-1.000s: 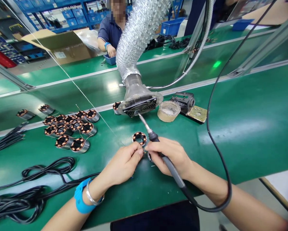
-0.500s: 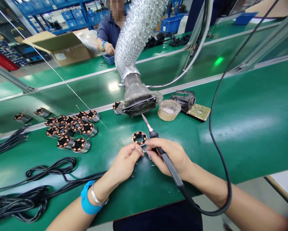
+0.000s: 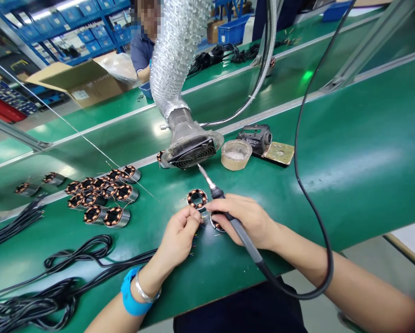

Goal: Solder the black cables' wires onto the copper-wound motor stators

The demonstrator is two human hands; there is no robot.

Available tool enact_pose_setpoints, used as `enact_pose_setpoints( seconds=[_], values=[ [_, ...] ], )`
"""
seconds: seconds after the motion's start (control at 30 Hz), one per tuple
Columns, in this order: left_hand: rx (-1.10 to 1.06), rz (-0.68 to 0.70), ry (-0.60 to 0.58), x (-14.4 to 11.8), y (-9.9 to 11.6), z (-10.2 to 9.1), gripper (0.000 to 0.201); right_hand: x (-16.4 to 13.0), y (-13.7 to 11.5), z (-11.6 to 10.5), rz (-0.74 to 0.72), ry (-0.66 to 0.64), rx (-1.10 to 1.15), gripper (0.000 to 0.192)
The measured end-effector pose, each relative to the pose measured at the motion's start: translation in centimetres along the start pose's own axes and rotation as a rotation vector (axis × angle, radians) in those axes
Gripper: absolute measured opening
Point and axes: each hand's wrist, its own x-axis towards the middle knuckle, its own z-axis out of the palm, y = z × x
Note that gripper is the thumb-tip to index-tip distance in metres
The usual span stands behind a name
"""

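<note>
My right hand [image 3: 251,222] is closed round a soldering iron [image 3: 244,238], whose tip points up and away, near the fume hood's grille. My left hand [image 3: 181,231] pinches a thin wire [image 3: 203,217] between thumb and fingertips; its other end is hidden. Just beyond the left fingertips, a stator with copper windings [image 3: 197,199] sits on the green bench. A second stator [image 3: 217,223] lies partly hidden under my right fingers. Black cables [image 3: 134,259] run beneath my left wrist, with coloured wire ends showing beside the hand.
A fume hood [image 3: 193,148] on a silver duct hangs ahead. Right of it stand a round tan tub [image 3: 235,155] and a black iron stand [image 3: 258,138]. Several stators [image 3: 115,216] cluster at left, above coiled cables [image 3: 30,305]. Across the bench is a co-worker [image 3: 143,51].
My right fingers have drawn slightly away from my left fingertips, and more of the second stator shows beneath them. The head view has shifted a little. Both hands keep their holds.
</note>
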Motion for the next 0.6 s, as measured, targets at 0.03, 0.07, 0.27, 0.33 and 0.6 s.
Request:
enact_pose_setpoints(
  seconds=[0.03, 0.07, 0.27, 0.33, 0.6],
  values=[
    [0.004, 0.005, 0.007, 0.0, -0.1, 0.0, 0.029, -0.1, -0.3, -0.3, 0.017, 0.025, 0.016, 0.027],
    [0.007, 0.007, 0.015, 0.0, -0.1, 0.0, 0.028, -0.2, -0.7, -0.6, 0.049, 0.053, 0.040, 0.030],
    [-0.003, 0.009, 0.036, 0.1, -0.1, 0.2, 0.025, -1.6, -3.0, -1.7, 0.271, 0.278, 0.136, 0.038],
    [-0.001, 0.009, 0.035, 0.1, 0.0, 0.2, 0.024, -2.4, -3.0, -1.5, 0.289, 0.365, 0.178, 0.030],
    [0.026, 0.012, 0.052, -0.1, 0.5, 0.3, 0.026, -3.4, -1.9, -0.5, 0.401, 0.518, 0.349, 0.016]
  ],
)
